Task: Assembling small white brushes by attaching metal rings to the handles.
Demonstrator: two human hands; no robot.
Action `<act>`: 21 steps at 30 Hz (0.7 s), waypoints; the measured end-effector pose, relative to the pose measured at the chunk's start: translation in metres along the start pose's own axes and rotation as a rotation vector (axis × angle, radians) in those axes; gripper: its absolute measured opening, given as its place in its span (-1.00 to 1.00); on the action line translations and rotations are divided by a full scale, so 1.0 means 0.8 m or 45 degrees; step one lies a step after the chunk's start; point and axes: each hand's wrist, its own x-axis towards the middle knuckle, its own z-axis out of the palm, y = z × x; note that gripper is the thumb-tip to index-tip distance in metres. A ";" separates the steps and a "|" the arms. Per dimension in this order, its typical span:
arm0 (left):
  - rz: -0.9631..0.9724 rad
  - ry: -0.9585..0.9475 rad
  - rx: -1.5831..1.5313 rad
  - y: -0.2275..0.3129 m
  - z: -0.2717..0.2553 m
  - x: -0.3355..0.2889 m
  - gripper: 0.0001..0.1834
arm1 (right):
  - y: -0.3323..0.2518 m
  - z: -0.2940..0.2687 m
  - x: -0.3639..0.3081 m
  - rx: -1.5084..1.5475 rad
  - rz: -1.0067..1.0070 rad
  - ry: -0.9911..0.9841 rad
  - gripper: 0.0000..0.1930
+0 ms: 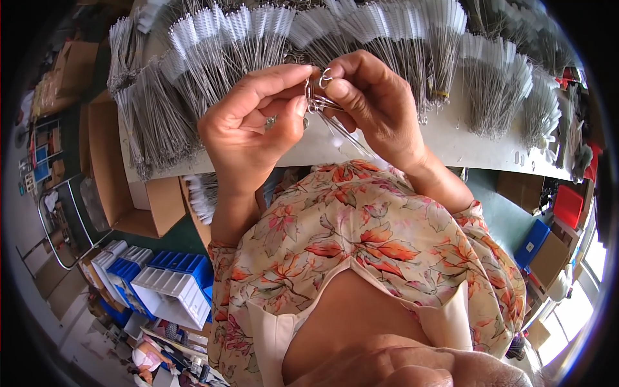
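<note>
Hands (258,122) pinch wire loops (309,103) near the table edge (490,162), brush bundles (232,39) beyond.

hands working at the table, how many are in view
2: the left hand is left of the small metal wire parts, the right hand is on their right. No others seem hidden at the table.

Brush bundles (232,45) lie on the table (451,143), with a carton (108,161) to its left.

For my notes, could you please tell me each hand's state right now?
Left hand: closed, pinching a metal clip.
Right hand: closed, holding a metal ring and thin wires.
</note>
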 end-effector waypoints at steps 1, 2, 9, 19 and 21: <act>-0.001 -0.001 -0.001 0.000 -0.001 0.001 -0.72 | -0.002 -0.004 0.002 -0.021 0.091 -0.058 -0.85; 0.025 -0.037 0.043 -0.001 -0.002 0.003 -0.72 | -0.003 -0.007 0.003 -0.042 0.183 -0.116 -0.84; 0.063 -0.118 0.141 -0.001 -0.003 0.010 -0.72 | 0.005 -0.010 0.005 -0.007 0.028 -0.127 -0.83; 0.196 -0.068 0.330 -0.007 -0.002 0.006 -0.70 | -0.009 -0.030 0.026 -0.056 0.303 -0.419 -0.83; 0.191 -0.043 0.288 -0.008 -0.002 0.007 -0.70 | -0.006 -0.028 0.025 -0.013 0.256 -0.389 -0.84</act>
